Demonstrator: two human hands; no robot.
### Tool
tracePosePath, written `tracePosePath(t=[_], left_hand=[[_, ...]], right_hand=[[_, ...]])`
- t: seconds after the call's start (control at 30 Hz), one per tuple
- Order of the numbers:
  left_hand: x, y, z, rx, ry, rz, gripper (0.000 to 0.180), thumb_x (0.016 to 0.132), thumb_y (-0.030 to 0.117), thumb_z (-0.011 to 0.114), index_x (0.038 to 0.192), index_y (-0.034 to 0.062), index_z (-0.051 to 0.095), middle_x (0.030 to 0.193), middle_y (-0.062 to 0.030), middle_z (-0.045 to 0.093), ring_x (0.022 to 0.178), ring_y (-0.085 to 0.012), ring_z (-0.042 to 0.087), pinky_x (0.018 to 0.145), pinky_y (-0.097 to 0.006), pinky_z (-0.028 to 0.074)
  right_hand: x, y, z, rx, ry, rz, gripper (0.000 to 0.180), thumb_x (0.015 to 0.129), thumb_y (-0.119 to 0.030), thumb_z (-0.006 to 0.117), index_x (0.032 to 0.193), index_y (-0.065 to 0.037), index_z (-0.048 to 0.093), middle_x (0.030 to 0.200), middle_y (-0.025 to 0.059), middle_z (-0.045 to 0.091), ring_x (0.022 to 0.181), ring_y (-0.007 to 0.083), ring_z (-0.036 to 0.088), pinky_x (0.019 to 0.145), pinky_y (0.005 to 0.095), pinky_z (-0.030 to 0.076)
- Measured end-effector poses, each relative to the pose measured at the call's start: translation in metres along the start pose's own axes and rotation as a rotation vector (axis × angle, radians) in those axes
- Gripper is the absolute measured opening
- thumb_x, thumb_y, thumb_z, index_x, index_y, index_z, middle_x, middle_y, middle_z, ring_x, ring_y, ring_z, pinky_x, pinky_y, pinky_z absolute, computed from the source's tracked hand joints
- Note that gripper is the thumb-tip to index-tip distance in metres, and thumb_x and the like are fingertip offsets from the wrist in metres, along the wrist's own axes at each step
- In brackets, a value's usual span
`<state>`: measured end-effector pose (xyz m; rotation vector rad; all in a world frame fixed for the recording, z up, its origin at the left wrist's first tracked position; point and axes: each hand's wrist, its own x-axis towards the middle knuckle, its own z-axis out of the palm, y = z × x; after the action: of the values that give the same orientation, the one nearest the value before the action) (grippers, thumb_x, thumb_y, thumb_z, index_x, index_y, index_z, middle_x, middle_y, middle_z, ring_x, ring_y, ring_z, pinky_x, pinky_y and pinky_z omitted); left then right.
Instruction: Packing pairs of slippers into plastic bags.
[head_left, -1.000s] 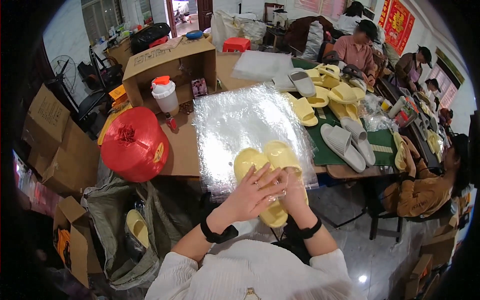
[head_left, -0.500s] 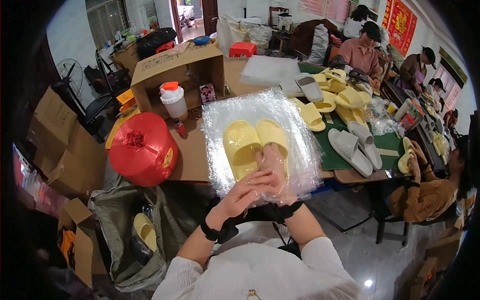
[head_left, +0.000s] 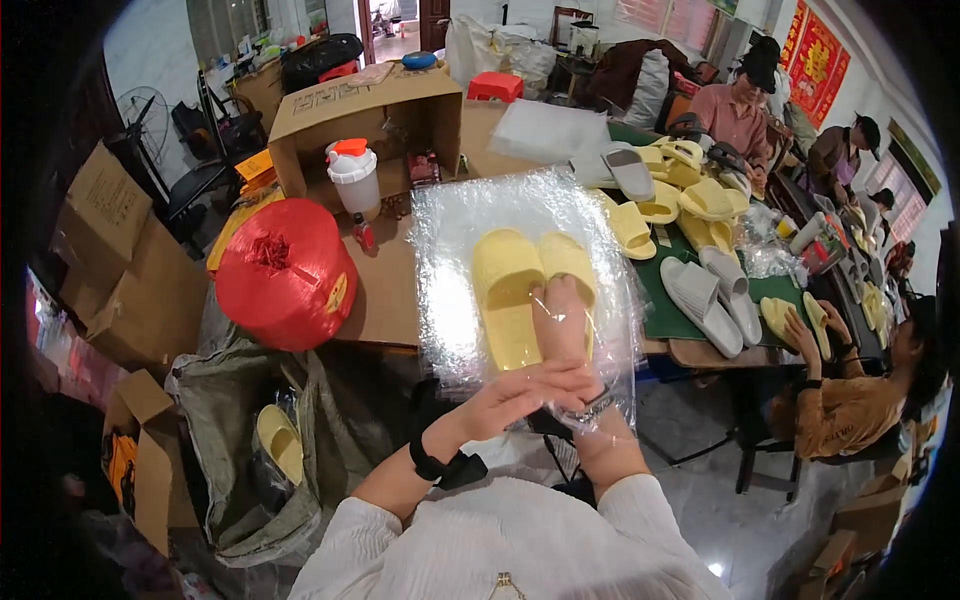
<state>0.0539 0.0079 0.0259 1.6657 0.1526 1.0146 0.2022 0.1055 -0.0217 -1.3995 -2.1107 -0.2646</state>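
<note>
Centrally, near the bench's (head_left: pixel 385 305) front edge: yellow slippers (head_left: pixel 508 268), one pair, inside clear bag (head_left: pixel 618 400). Right hand (head_left: pixel 562 312), bagged, fingers at one strap, grip indeterminable. Left hand (head_left: pixel 522 391), fingers outstretched across right wrist; whether pinching film, cannot tell. Left edge: red twine roll (head_left: pixel 285 285).

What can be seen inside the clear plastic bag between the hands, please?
Two yellow slippers, side by side, and the person's right hand. This hand covers part of the right-side slipper's footbed, so what lies beneath it cannot be seen.
</note>
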Motion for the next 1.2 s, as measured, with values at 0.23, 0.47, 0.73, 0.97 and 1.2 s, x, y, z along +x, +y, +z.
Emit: tracePosePath(t=[0.23,0.47,0.73,0.97,1.2], left_hand=[[-0.024,0.018,-0.011,0.639,-0.016,-0.006,0.035,0.084,0.012,0.054,0.113,0.0043,0.071,0.135,-0.0123,0.061,0.139,-0.0376,0.041,0.115,-0.051,0.029],[-0.06,0.017,-0.02,0.733,0.516,-0.147,0.041,0.084,0.019,0.07,0.122,0.0038,0.064,0.126,-0.017,0.062,0.119,-0.0342,0.057,0.1,-0.041,0.044],[-0.076,-0.001,-0.029,0.552,0.734,-0.857,0.05,0.098,0.048,0.048,0.098,0.0019,0.068,0.075,-0.0086,0.07,0.07,-0.0201,0.067,0.07,-0.032,0.051],[-0.063,-0.006,-0.009,0.45,0.592,-0.887,0.042,0.1,0.037,0.051,0.092,-0.0008,0.069,0.079,-0.0042,0.068,0.067,-0.0106,0.06,0.062,-0.025,0.049],[-0.069,-0.015,-0.01,0.238,0.649,-0.803,0.034,0.099,0.028,0.056,0.087,-0.0008,0.068,0.079,-0.0046,0.069,0.068,-0.0105,0.061,0.062,-0.024,0.049]], right_hand=[[0.008,-0.001,0.0,0.314,-0.058,0.265,0.031,0.09,-0.014,0.064,0.112,0.004,0.053,0.11,0.0263,0.052,0.099,0.0453,0.058,0.082,0.0486,0.05],[-0.07,-0.019,-0.095,0.436,-0.346,-0.128,0.063,0.084,-0.015,0.073,0.139,-0.001,0.046,0.127,0.024,0.052,0.117,0.0405,0.05,0.099,0.0438,0.043],[-0.108,0.023,-0.205,1.351,-0.574,0.245,0.016,0.087,-0.012,0.072,0.097,0.002,0.071,0.076,0.0046,0.065,0.067,0.0105,0.06,0.058,0.0236,0.045],[-0.126,0.071,-0.157,1.35,0.482,0.831,0.015,0.096,-0.016,0.059,0.085,-0.006,0.061,0.069,-0.0035,0.047,0.052,0.0016,0.033,0.044,0.0192,0.025],[-0.14,0.092,-0.105,0.86,0.081,0.859,0.029,0.098,-0.02,0.059,0.117,0.002,0.061,0.099,0.0026,0.063,0.083,0.0074,0.053,0.071,0.0224,0.044]])
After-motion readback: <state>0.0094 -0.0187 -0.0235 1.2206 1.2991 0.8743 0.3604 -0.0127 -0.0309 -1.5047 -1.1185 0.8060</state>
